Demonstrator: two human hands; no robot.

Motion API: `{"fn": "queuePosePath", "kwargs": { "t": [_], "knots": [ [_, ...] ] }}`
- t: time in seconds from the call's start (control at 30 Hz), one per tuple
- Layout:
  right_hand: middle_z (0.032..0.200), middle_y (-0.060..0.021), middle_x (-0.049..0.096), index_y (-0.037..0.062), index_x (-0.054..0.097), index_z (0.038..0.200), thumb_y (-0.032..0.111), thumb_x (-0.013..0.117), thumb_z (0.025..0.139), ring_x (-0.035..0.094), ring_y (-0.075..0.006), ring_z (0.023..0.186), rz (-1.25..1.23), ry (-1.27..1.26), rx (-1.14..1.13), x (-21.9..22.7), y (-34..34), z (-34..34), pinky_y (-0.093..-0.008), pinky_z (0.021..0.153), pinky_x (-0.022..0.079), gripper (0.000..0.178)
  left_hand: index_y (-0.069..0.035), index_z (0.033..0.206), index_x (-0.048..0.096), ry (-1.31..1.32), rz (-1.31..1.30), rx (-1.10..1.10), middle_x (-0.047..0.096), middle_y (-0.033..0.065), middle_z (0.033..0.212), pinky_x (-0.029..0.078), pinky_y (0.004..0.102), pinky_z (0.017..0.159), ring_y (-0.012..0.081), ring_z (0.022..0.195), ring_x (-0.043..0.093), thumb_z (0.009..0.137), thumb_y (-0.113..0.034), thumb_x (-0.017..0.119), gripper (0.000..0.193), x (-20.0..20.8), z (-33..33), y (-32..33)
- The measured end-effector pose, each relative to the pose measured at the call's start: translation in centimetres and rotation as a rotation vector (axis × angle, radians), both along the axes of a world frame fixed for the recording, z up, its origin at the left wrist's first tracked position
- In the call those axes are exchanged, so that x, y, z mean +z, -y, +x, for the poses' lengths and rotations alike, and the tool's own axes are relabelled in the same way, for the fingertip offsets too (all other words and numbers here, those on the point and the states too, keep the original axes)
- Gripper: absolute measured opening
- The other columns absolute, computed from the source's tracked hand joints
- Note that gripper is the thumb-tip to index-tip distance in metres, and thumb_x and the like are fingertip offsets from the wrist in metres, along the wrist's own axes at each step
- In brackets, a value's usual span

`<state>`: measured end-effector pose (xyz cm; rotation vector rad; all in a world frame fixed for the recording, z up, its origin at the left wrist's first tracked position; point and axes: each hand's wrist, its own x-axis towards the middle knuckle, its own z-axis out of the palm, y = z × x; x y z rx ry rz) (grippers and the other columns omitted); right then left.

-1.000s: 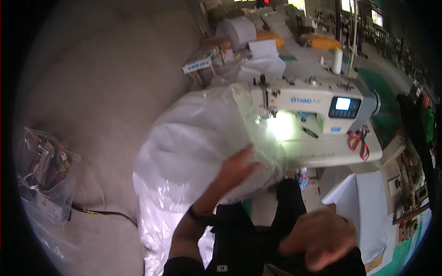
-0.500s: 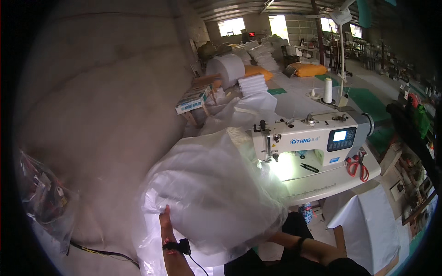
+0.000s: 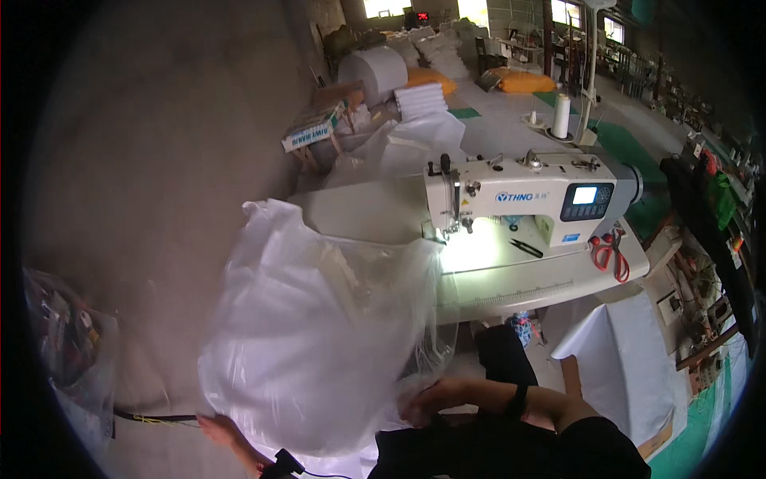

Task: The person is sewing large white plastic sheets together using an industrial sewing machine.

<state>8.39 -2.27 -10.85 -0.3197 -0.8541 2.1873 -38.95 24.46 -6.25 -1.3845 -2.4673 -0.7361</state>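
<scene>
A large white translucent plastic sack (image 3: pixel 311 343) spreads over my lap. Its upper right edge reaches the needle area of a white sewing machine (image 3: pixel 519 191). My left hand (image 3: pixel 219 431) is beside the sack's lower left edge, with a black strapped device on the wrist; its fingers are too indistinct to tell whether they grip. At the sack's lower right edge, my right hand (image 3: pixel 423 399) is curled on the plastic, partly smeared by motion. The machine's lamp lights the bed brightly under the needle.
Black thread snips (image 3: pixel 527 248) and red-handled scissors (image 3: pixel 610 259) lie on the machine table (image 3: pixel 511 291). A thread cone (image 3: pixel 561 117) stands behind. White sheet material (image 3: pixel 614 343) hangs at the right. A bag of odds and ends (image 3: pixel 68 343) is at the left, near a black cable (image 3: pixel 152 417).
The sack has shifted down and left, uncovering the table left of the needle. My left hand has moved down and left off the sack's face. My right hand has come into sight at its edge.
</scene>
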Motion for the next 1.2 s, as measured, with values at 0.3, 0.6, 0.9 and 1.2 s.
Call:
{"fn": "queuePosePath", "kwargs": {
  "t": [0.3,0.6,0.9,1.2],
  "knots": [
    [0.104,-0.0184,0.06,0.0008,0.037,0.128,0.011,0.053,0.09,0.062,-0.0272,0.093,-0.067,-0.211,-0.313,8.1,-8.5,-6.9,-0.038,0.081,0.051,0.043,-0.009,0.127,0.049,0.058,-0.046,-1.811,0.045,0.0173,0.133,0.033,0.0407,0.103,0.0347,0.123,0.041,0.084,-0.024,0.059,0.047,6.7,34.4,-2.9],
    [0.105,-0.0123,0.061,0.0023,0.053,0.121,0.022,0.062,0.084,0.063,-0.0228,0.09,0.08,0.953,-0.123,-2.2,-1.1,-1.7,-0.0343,0.069,0.054,0.043,-0.019,0.136,0.038,-0.449,-0.168,-1.428,0.029,0.007,0.145,0.019,0.0653,0.1,0.0322,0.134,0.027,0.088,-0.05,0.044,0.058,0.5,37.6,-5.8],
    [0.104,-0.0098,0.062,-0.0021,0.051,0.12,0.02,0.058,0.088,0.062,-0.0224,0.089,-0.304,0.461,-0.82,-5.0,-5.5,-2.3,-0.036,0.079,0.05,0.039,-0.021,0.141,0.03,-0.407,-0.336,-1.365,0.022,0.005,0.15,0.01,0.0599,0.106,0.0299,0.138,0.018,0.088,-0.057,0.035,0.064,1.9,38.3,-5.4],
    [0.08,-0.0048,0.06,0.0011,0.058,0.102,0.025,0.055,0.091,0.056,-0.0127,0.06,-0.389,0.362,-0.837,0.2,4.5,1.6,-0.0275,0.058,0.048,0.027,-0.015,0.132,0.042,-0.463,-0.634,-1.251,0.042,0.013,0.135,0.029,0.0534,0.1,0.0309,0.127,0.037,0.085,-0.058,0.042,0.064,5.9,39.6,-2.7]
  ]
}}
